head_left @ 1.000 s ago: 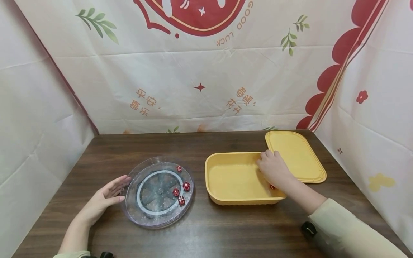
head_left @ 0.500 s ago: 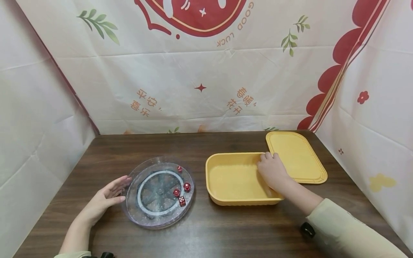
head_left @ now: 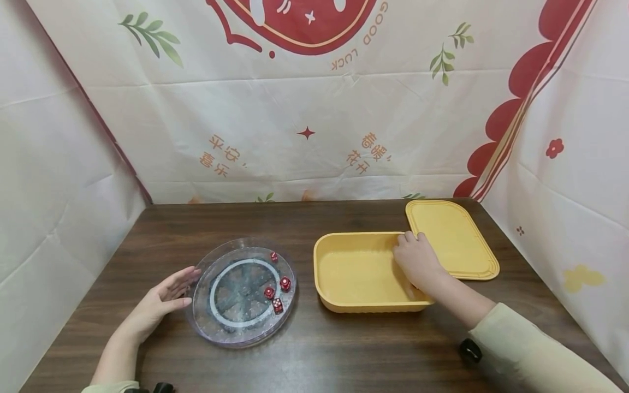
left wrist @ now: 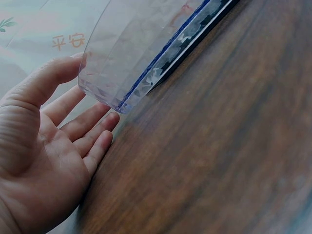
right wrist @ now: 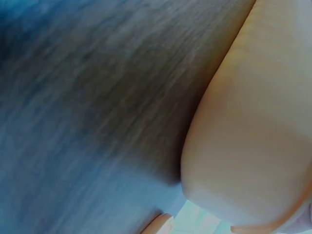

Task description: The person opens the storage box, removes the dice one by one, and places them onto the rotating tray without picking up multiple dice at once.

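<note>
My left hand [head_left: 156,307] lies at the left side of a round clear plastic dish [head_left: 238,345], its fingers relaxed and apart. In the left wrist view the thumb and fingertips are right at the dish's clear wall [left wrist: 126,53]. Several red dice lie in the dish's right part, among them a die with white pips [head_left: 277,305]. My right hand [head_left: 416,261] reaches down into the right end of a yellow rectangular box [head_left: 321,297]. Its fingertips are hidden inside, and I cannot tell whether they hold anything. The right wrist view shows mostly the box's outer wall [right wrist: 248,136].
A yellow lid [head_left: 454,240] lies on the dark wooden table [head_left: 314,355], behind and right of the box. A printed white cloth [head_left: 275,114] hangs along the back, with pale cloth sides at left and right.
A red die visible under the right wrist in the box one second ago is now covered from view. The right hand has shifted slightly; the left hand and the dish stay in place.
</note>
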A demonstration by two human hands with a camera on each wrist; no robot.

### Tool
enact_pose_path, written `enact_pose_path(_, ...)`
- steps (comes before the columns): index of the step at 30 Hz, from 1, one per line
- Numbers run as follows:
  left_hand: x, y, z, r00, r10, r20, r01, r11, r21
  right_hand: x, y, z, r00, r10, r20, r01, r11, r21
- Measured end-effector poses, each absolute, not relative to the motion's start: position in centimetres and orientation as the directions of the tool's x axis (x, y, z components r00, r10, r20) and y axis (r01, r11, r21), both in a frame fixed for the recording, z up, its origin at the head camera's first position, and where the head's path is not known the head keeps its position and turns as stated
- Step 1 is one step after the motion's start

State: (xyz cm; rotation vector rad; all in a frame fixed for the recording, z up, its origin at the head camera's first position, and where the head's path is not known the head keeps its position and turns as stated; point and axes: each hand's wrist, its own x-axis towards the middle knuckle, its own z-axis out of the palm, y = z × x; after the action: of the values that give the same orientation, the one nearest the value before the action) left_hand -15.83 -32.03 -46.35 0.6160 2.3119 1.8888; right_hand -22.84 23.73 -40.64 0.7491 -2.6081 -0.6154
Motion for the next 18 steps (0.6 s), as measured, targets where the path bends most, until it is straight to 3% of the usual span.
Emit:
enact_pose_path(8, -15.77, -31.91, -45.97, -0.916, 0.362, 0.172, 0.242, 0.157, 0.958, -23.06, 23.71, -40.65, -0.774, -0.595, 0.218, -0.439, 0.751, 0.493)
enact_pose_path(18, -15.76, -31.97, -46.32, -0.921, 0.356, 0.161, 0.23, 0.162, 0.96, -22.85, 23.89, -40.8, -0.792, -0.579, 0.193, -0.423, 0.75, 0.509)
